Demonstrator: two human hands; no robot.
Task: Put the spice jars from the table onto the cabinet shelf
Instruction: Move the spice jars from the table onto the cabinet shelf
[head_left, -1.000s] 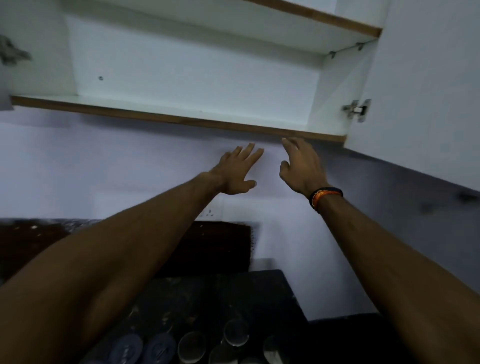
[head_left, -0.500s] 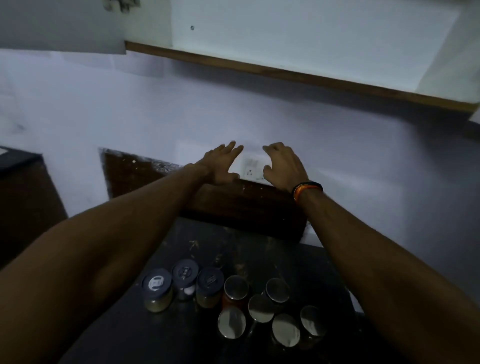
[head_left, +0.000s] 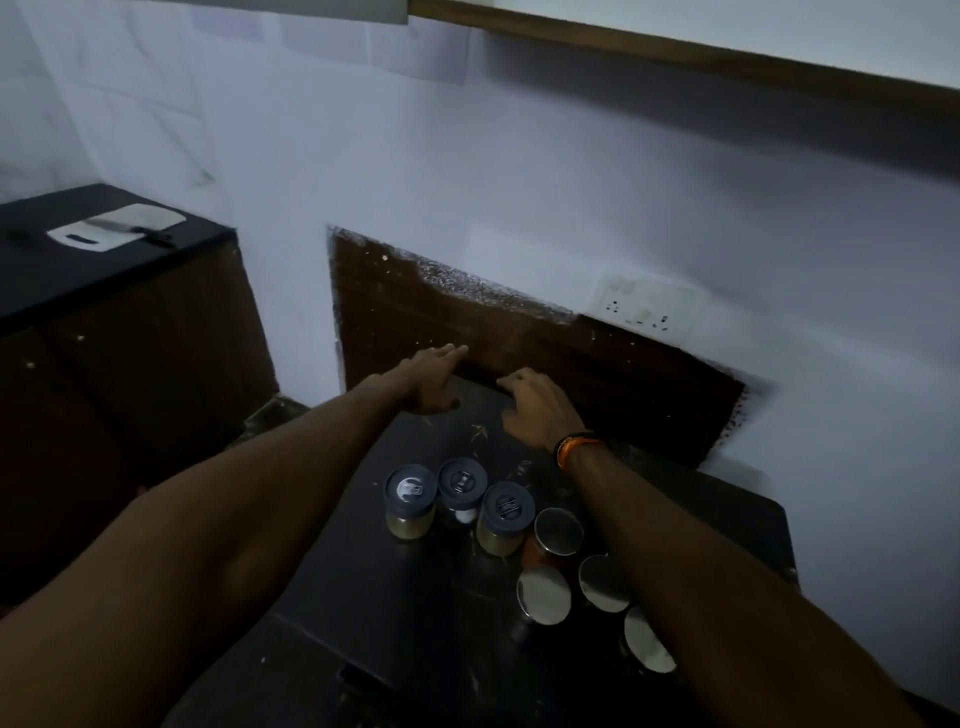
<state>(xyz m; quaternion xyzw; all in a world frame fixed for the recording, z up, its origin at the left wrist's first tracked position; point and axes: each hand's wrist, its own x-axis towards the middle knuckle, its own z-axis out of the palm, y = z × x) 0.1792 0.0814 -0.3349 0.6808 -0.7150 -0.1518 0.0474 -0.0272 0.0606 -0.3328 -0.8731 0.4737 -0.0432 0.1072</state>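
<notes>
Several spice jars stand in a cluster on the dark table (head_left: 415, 613). Three have grey plastic lids (head_left: 461, 483), the others shiny metal lids (head_left: 558, 531). My left hand (head_left: 434, 382) hovers flat over the table's far edge, fingers spread, holding nothing. My right hand (head_left: 540, 408), with an orange and black wristband, is beside it, fingers loosely bent and empty. Both hands are beyond the jars, near the brown wall panel. The cabinet's wooden bottom edge (head_left: 675, 57) runs along the top of the view; the shelf itself is out of sight.
A white wall with a socket plate (head_left: 644, 306) stands behind the table. At the left is a lower dark counter (head_left: 62, 275) with a white cutting board and a knife (head_left: 117, 228) on it. A cabinet door edge shows at the top.
Both hands have come down from just under the cabinet shelf to just above the table's far edge. The view has tilted down, and the jars are now in full sight.
</notes>
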